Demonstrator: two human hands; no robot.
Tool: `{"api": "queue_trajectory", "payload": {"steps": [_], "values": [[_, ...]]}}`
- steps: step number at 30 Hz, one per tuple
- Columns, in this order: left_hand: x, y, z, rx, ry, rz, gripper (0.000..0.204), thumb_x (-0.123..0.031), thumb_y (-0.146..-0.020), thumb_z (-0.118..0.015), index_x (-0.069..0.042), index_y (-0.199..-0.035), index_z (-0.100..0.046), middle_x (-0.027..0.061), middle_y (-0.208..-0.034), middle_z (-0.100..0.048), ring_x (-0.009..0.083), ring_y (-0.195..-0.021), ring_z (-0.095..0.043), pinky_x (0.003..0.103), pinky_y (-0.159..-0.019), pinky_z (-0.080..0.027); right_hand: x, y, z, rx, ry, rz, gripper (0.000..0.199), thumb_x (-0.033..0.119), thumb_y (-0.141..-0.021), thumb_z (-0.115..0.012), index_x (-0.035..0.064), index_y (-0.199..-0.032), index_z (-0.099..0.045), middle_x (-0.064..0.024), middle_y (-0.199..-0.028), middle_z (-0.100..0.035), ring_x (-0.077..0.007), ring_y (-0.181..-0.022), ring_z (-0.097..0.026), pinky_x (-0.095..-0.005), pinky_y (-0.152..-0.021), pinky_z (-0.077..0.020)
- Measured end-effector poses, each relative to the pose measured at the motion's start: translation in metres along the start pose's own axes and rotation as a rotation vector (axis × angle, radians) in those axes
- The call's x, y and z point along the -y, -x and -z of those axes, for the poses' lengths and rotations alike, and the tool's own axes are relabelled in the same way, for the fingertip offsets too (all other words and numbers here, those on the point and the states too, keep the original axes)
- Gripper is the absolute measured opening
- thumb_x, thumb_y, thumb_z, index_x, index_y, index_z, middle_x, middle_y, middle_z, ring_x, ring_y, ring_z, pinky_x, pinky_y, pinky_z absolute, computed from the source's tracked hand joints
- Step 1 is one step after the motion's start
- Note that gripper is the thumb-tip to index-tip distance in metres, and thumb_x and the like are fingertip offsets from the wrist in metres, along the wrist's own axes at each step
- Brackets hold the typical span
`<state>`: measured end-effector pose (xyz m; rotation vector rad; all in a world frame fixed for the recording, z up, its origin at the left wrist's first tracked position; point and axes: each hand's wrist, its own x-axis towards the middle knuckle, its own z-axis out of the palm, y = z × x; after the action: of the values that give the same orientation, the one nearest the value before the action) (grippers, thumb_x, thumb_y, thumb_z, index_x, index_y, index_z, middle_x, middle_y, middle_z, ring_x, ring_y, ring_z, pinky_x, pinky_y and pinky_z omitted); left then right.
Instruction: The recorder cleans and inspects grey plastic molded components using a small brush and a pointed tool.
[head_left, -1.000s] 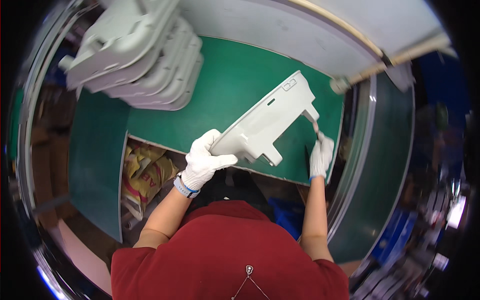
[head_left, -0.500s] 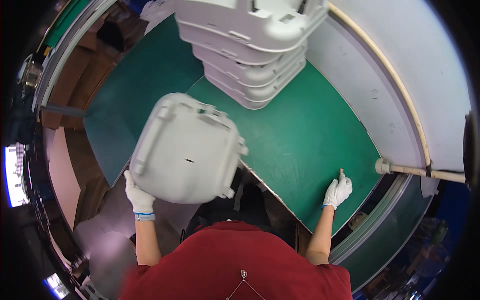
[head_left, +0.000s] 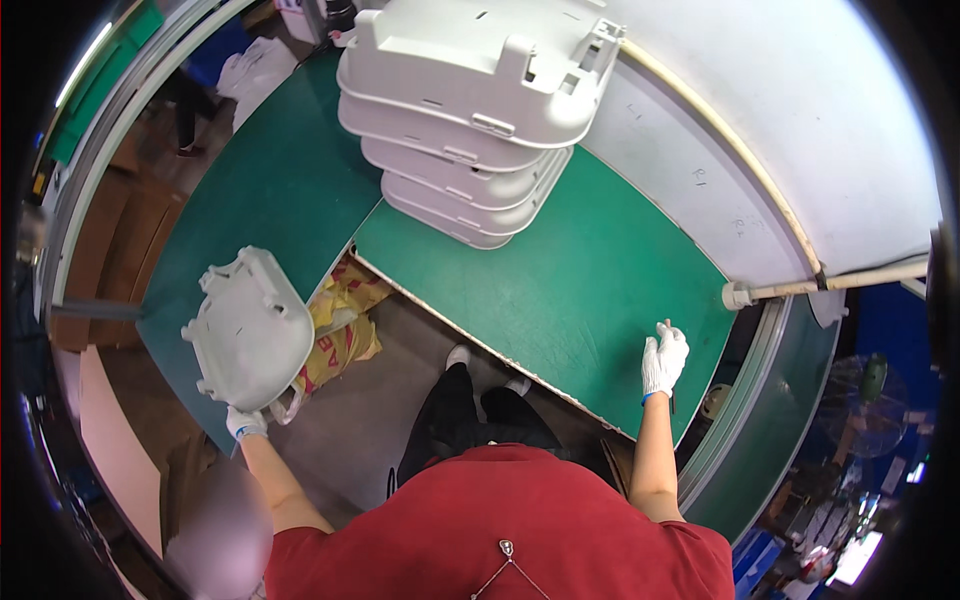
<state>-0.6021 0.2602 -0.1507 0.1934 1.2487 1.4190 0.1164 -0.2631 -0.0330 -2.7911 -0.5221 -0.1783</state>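
Observation:
At the left, a pale grey moulded plastic shell (head_left: 255, 325) with tabs and slots along its edges is tilted over the left green tabletop. My left hand (head_left: 246, 421), in a white glove, is closed on its near edge; part of the fingers is hidden by the shell. Over the right part of the green table (head_left: 540, 300) is my gloved right hand (head_left: 664, 362), fingers curled. A thin dark strip shows beside its wrist, but I cannot make out what it is. Farther off stands a stack of similar shells (head_left: 450, 120), several high.
A pale wall panel (head_left: 700, 150) with a yellowish pipe (head_left: 735, 110) borders the table on the right. Below the gap between the tabletops lies a yellow bag (head_left: 340, 350) with red print. Brown cardboard (head_left: 110, 240) stands at the far left.
My left hand has carried the shell left, away from my body and over the left tabletop. My right hand has shifted slightly, staying over the table. The view has shifted too.

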Motion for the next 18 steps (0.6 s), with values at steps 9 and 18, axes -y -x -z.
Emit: {"api": "queue_trajectory", "payload": {"steps": [9,18], "values": [[0.004,0.252,-0.413,0.807,-0.991,-1.692,0.055,-0.001,-0.081,-0.075,-0.005,-0.134,-0.063,0.0151,-0.144,-0.056,0.0366,-0.14,-0.048,0.046,-0.118,-0.038,0.004,0.065,-0.006,0.002,-0.038,-0.175,0.034,0.012,-0.083,-0.073,0.0076,-0.117,-0.072,-0.018,-0.122,-0.065,-0.0373,-0.119,-0.057,-0.0456,-0.104,-0.0464],[0.074,0.341,-0.599,1.503,-1.079,-2.294,0.075,-0.001,-0.073,-0.071,-0.016,-0.145,-0.056,0.0196,-0.129,-0.06,0.0422,-0.119,-0.058,0.054,-0.102,-0.048,-0.016,0.117,0.014,-0.097,-0.035,-0.218,0.035,0.014,-0.084,-0.073,0.0082,-0.118,-0.071,-0.0174,-0.124,-0.064,-0.0372,-0.117,-0.059,-0.0466,-0.1,-0.0495]]}}
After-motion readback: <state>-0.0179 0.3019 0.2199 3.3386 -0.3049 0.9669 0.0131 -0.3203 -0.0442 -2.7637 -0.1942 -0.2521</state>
